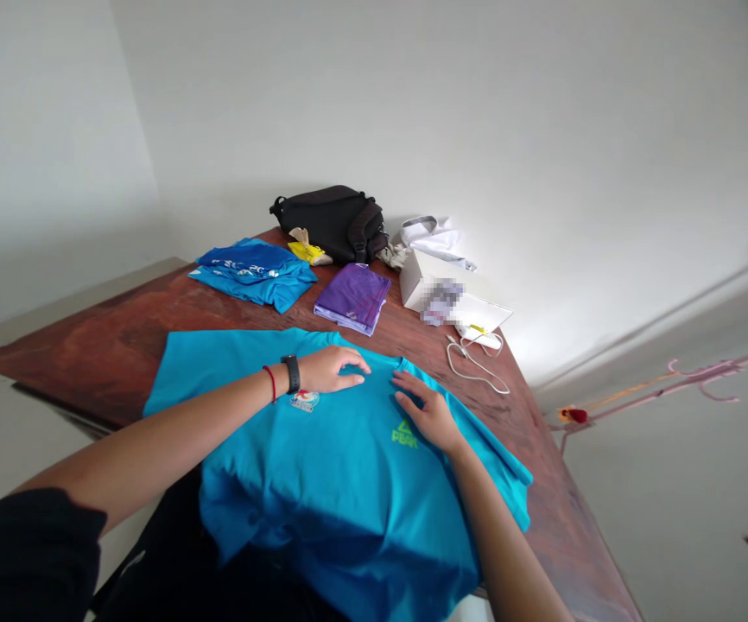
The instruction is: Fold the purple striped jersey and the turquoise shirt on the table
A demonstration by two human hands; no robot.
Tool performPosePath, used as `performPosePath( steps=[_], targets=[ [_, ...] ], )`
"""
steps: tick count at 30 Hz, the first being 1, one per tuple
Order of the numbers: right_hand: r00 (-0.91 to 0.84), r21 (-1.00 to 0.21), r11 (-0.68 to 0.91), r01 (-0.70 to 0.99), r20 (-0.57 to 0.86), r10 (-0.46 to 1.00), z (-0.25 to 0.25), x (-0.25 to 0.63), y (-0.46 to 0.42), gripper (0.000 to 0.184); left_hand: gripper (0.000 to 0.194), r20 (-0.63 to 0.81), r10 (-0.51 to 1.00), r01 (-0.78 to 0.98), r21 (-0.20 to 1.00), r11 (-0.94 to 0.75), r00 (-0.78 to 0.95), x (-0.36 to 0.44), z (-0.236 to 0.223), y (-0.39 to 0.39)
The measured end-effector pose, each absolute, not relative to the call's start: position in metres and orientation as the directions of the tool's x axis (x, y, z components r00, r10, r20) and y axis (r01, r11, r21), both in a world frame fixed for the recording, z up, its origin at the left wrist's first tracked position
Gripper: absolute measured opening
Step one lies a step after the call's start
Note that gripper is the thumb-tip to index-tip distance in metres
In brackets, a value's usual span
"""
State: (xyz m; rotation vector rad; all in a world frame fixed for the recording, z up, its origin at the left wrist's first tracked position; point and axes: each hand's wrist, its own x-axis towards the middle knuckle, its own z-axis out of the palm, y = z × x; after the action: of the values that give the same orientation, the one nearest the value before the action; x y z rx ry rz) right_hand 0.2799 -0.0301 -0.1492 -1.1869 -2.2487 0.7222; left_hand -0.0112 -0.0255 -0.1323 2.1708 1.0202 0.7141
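Note:
A turquoise T-shirt (341, 449) lies spread front side up, its collar toward the far side and its lower part hanging over the near table edge. A green PEAK logo and a small round badge show on its chest. Just below the collar, my left hand (332, 370) rests on the cloth with its fingers stretched out, a black band on the wrist. My right hand (431, 413) lies beside the PEAK logo, fingers apart, near the collar's right side. Neither hand grips the fabric.
Behind the shirt on the brown table (89, 345) are a folded purple garment (352, 296), a blue garment pile (250, 269), a yellow packet (307, 252) and a black bag (328, 220). A white box (416, 281) and a white cable (478, 367) lie at the right.

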Motion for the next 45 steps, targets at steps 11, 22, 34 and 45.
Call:
performPosePath(
  steps=[11,22,34,45],
  targets=[
    [-0.392,-0.294,0.361,0.885,-0.052,0.918,-0.162,0.288,-0.022,0.066,0.078,0.011,0.945,0.903,0.293,-0.314,0.325,-0.021,-0.149,-0.017],
    [-0.392,-0.488,0.389,0.781,0.101,0.914,-0.156,0.288,-0.025,0.069,0.076,-0.039,0.937,0.908,0.263,-0.325,0.347,-0.023,-0.142,-0.018],
    [-0.467,-0.447,0.421,0.789,0.009,0.884,-0.158,0.286,-0.025,0.063,0.076,-0.029,0.93,0.897,0.277,-0.344,0.365,-0.025,-0.149,-0.014],
    [-0.449,-0.411,0.408,0.815,-0.002,0.893,-0.154,0.285,-0.029,0.072,0.095,0.024,0.967,0.938,0.237,-0.252,0.253,-0.028,-0.156,-0.009]
  ],
)
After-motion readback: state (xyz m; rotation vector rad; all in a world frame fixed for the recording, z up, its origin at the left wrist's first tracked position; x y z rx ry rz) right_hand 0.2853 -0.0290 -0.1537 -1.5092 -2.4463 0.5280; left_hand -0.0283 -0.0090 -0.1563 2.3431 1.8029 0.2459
